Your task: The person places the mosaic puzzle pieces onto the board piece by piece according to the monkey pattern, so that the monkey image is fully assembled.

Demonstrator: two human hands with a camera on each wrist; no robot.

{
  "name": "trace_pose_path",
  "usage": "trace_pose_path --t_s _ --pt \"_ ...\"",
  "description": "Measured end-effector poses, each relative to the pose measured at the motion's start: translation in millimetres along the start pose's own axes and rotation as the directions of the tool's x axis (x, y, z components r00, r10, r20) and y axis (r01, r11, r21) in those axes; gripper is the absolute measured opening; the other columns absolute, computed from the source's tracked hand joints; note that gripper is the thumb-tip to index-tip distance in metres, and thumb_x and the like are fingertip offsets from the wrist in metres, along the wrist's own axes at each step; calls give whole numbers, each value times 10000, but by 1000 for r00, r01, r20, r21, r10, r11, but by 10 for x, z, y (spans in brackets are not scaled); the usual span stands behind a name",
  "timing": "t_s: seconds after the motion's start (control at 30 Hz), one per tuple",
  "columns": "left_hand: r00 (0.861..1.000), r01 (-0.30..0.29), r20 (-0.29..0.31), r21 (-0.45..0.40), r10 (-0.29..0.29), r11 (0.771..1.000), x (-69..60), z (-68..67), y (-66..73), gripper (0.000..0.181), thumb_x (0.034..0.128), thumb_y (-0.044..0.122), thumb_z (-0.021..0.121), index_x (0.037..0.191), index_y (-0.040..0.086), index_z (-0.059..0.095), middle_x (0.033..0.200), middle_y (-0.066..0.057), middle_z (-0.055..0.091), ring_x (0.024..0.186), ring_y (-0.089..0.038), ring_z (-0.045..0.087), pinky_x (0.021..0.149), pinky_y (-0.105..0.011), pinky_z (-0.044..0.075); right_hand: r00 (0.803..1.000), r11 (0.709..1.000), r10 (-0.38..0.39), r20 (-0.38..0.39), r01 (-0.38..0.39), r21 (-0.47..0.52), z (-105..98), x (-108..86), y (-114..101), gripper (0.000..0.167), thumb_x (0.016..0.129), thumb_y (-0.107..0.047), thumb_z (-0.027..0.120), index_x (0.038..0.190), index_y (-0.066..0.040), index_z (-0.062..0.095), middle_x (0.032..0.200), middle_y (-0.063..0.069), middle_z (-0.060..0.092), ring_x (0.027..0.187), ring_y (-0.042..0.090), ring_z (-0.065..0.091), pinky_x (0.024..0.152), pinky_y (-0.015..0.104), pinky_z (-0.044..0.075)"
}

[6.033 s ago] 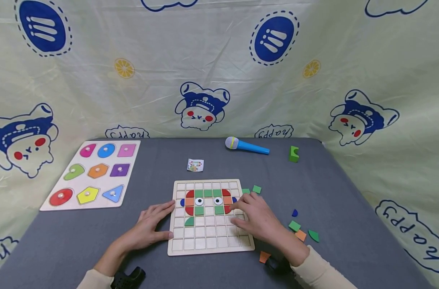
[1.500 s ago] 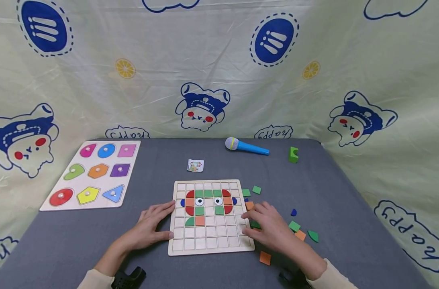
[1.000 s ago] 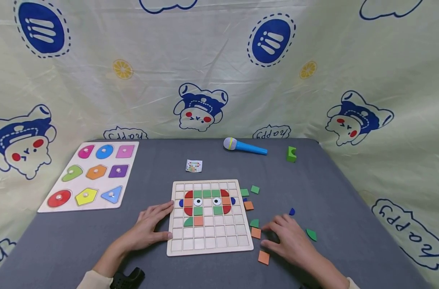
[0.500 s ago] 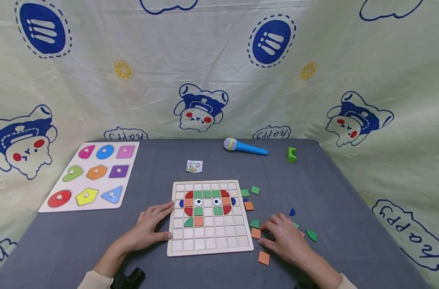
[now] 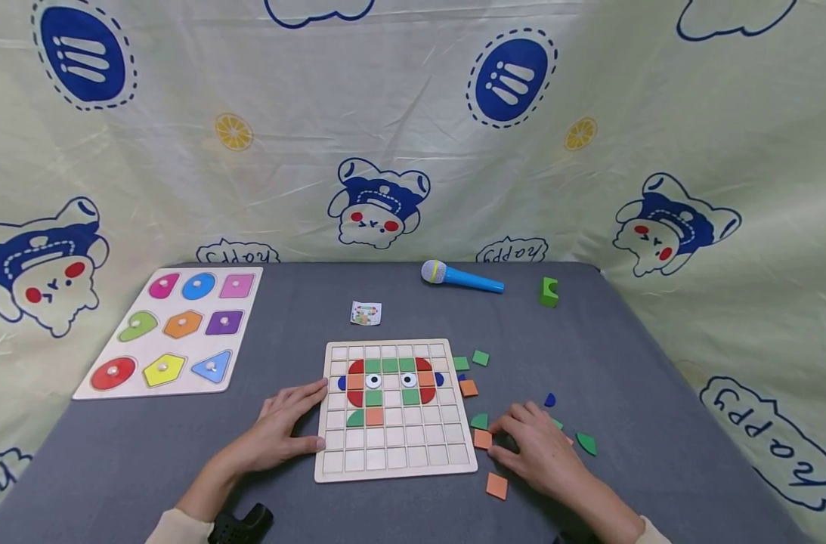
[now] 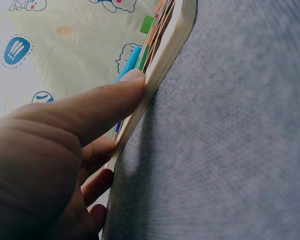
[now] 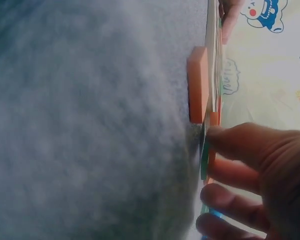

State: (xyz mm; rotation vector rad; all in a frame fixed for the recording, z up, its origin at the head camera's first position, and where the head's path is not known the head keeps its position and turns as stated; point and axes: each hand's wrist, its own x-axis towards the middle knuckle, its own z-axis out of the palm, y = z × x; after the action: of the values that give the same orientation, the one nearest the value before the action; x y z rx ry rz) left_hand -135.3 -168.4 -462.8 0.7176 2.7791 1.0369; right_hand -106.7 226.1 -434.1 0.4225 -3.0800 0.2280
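My left hand (image 5: 283, 423) rests against the left edge of a wooden grid board (image 5: 399, 457), its thumb (image 6: 110, 97) along the rim in the left wrist view. Red, green, orange and blue tiles and two eye tiles fill part of the grid, including a green quarter-circle (image 5: 355, 418) beside an orange square (image 5: 374, 416). My right hand (image 5: 538, 446) is low over the cloth right of the board, thumb and index apart. Its index tip is at an orange square tile (image 5: 481, 440); whether it touches is unclear. A green quarter-circle tile (image 5: 479, 421) lies just beyond.
More loose tiles lie right of the board: an orange square (image 5: 497, 486), a green quarter-circle (image 5: 586, 443) and a blue piece (image 5: 550, 399). Behind are a small picture card (image 5: 366, 313), a toy microphone (image 5: 463, 276) and a green block (image 5: 549, 292). A shape puzzle (image 5: 174, 332) lies left.
Since six seconds ago, an orange square has appeared on the board beside the green quarter-circle. My right hand has moved off the board to the right and is now nearly still. The left hand stays put.
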Motion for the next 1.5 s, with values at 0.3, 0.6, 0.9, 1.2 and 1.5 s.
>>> trace_pose_path --t_s 0.3,0.6,0.9,1.2,1.5 --pt "1000 18 3 -8 -18 1000 0 -3 4 782 798 402 719 1441 92 398 1518 -46 359 1289 -263 336 932 -465 228 989 992 -127 -77 128 19 -41 32 -100 191 753 -370 764 894 -257 699 853 -120 556 845 54 428 754 297 411" --pt "1000 12 7 -6 -12 1000 -5 -6 7 778 805 416 709 1442 95 398 1520 -48 355 1294 -273 332 928 -470 228 963 968 -245 -111 249 30 -23 241 -346 177 776 -349 746 915 -247 705 878 -91 581 832 73 412 749 311 376" --pt "1000 5 5 -3 -5 1000 -6 0 -2 779 808 421 705 1441 89 397 1519 -54 356 1291 -279 336 925 -472 229 925 935 -350 -148 354 -1 30 529 -604 179 773 -354 751 911 -243 722 847 -81 571 794 81 398 723 277 357" --pt "1000 -6 -2 6 6 1000 -2 -2 -9 778 806 412 709 1435 71 403 1513 -66 364 1284 -284 345 917 -468 234 907 916 -400 -128 401 -22 62 684 -779 147 790 -333 732 908 -245 724 854 -71 565 790 98 410 737 290 380" --pt "1000 -11 -1 10 11 1000 -1 -6 5 777 803 403 714 1434 70 404 1512 -65 367 1285 -283 348 916 -468 234 914 919 -393 -97 394 -13 94 734 -835 142 789 -329 731 901 -241 721 863 -63 567 851 116 444 786 315 399"
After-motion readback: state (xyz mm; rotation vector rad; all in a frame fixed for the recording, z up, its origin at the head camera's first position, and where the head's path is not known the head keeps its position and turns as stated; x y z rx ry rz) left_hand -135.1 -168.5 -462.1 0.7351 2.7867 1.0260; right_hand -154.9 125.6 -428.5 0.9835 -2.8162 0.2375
